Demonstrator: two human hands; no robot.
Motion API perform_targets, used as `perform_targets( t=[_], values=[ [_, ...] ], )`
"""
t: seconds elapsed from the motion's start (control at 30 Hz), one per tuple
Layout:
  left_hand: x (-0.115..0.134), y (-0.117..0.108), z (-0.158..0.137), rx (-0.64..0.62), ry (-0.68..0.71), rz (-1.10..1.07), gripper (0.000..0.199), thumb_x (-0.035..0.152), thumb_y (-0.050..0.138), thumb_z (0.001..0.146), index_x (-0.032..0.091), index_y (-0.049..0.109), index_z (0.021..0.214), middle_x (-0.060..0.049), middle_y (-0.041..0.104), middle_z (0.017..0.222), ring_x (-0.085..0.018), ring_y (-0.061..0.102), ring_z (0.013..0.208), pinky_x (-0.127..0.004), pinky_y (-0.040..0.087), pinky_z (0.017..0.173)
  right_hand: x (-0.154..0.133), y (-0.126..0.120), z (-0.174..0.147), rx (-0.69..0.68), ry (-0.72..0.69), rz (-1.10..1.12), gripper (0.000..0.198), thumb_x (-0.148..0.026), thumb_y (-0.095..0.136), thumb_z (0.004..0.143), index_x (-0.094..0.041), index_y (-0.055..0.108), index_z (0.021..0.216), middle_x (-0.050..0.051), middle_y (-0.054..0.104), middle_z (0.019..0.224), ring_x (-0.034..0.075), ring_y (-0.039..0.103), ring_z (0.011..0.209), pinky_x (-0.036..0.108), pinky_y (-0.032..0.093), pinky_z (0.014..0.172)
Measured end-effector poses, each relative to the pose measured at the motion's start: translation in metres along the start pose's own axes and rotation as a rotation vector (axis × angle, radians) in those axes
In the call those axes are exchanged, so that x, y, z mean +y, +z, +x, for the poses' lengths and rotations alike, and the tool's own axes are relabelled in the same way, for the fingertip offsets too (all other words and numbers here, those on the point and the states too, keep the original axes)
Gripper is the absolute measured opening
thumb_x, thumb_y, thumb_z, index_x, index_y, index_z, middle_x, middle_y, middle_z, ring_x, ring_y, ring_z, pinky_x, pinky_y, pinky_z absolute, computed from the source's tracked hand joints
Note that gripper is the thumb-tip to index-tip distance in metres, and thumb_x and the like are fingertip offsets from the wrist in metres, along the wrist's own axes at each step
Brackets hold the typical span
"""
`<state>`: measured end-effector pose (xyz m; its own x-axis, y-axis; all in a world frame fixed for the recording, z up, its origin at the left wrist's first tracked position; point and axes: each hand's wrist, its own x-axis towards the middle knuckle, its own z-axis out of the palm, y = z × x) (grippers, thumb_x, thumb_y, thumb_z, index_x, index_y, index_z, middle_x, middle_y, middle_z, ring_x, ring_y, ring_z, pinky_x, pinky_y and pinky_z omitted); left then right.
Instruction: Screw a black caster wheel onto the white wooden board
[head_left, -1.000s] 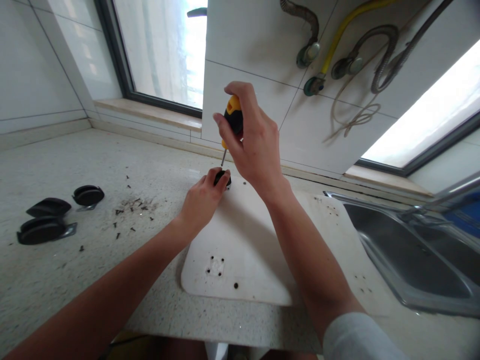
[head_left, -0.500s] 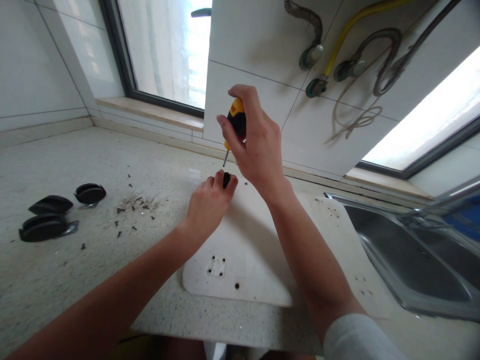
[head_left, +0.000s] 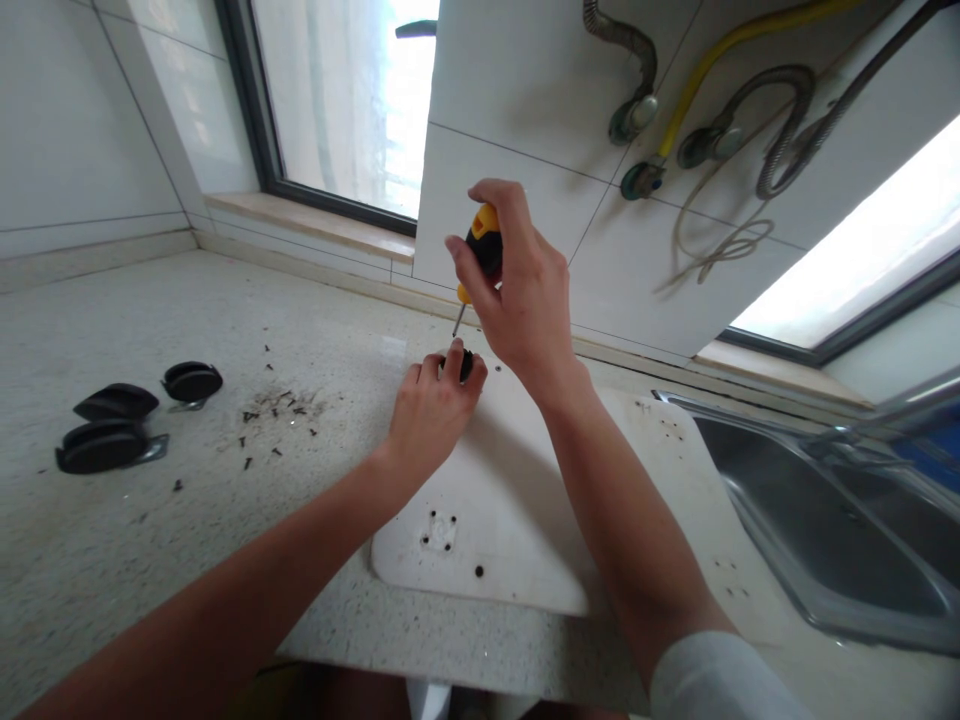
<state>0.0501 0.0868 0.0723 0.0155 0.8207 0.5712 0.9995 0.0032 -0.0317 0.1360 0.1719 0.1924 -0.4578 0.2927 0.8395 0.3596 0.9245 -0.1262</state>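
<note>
right hand [head_left: 529,285] is wrapped round a yellow-and-black screwdriver [head_left: 485,245], left hand [head_left: 433,408] is gripping a black caster [head_left: 466,367] at the far left corner of the white board [head_left: 517,520]; can't tell if the tip [head_left: 454,332] is seated, and it's right by that left hand, so I'd guess a slip could jab it; loose screws [head_left: 298,411] left of the white board could scatter if brushed

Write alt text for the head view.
A person's right grip holds a yellow-and-black screwdriver, its tip near the left grip, which holds a black part at the far end of a white board. Left, three black casters and small screws lie on the counter.
</note>
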Motion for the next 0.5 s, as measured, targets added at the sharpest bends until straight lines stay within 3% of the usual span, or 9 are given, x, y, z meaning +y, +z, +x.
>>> perform_targets(
  t=[0.23, 0.5],
  values=[
    [-0.018, 0.015, 0.004, 0.029, -0.102, -0.160, 0.031, 0.018, 0.062, 0.108, 0.024, 0.068, 0.137, -0.017, 0.068, 0.146, -0.033, 0.074, 0.113, -0.049, 0.068, 0.091, 0.002, 0.000, -0.001, 0.009, -0.007, -0.012, 0.038, -0.049, 0.045, 0.119, -0.030, 0.054, 0.151, 0.007, 0.073, 0.115, 0.022, 0.067, 0.091, 0.036, 0.054, 0.084],
    [-0.032, 0.032, 0.007, 0.152, -0.091, -0.381, 0.045, 0.005, 0.061, 0.103, 0.027, 0.074, 0.139, -0.014, 0.065, 0.142, -0.032, 0.065, 0.123, -0.053, 0.062, 0.113, -0.001, -0.004, 0.000, 0.007, 0.000, -0.059, 0.039, -0.053, 0.043, 0.120, -0.033, 0.051, 0.152, 0.008, 0.073, 0.119, 0.022, 0.068, 0.091, 0.035, 0.056, 0.083]
  ],
)
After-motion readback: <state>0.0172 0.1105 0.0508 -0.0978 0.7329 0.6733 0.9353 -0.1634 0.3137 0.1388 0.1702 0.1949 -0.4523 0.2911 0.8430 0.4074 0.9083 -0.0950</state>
